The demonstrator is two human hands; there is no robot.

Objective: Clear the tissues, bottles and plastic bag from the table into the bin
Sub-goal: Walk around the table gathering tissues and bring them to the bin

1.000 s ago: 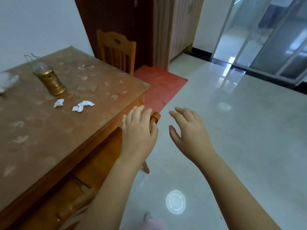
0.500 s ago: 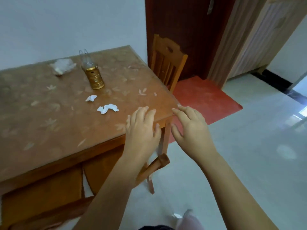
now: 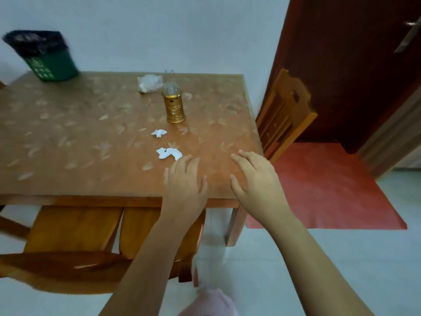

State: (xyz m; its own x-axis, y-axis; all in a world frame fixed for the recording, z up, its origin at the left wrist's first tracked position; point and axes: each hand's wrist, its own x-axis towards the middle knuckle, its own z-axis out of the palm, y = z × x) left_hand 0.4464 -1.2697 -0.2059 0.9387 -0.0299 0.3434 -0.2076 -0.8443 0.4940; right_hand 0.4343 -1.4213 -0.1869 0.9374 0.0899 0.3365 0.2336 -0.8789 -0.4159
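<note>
Both hands hover palm-down over the near right part of the wooden table, fingers loosely spread and holding nothing. The left hand has its fingertips just beside the nearer crumpled tissue, though whether they touch it cannot be told. The right hand is near the table's right corner, apart from the left hand.

A gold lantern stands upright toward the back of the table and serves as the landmark. The second small tissue lies just in front of the lantern, and the nearer tissue lies further in front of it. A crumpled clear plastic bag sits just behind and left of the lantern. The green bin, lined with a black bag, stands well to the lantern's left on the table's far left corner. A wooden chair stands to the right of the lantern, off the table's right edge.
</note>
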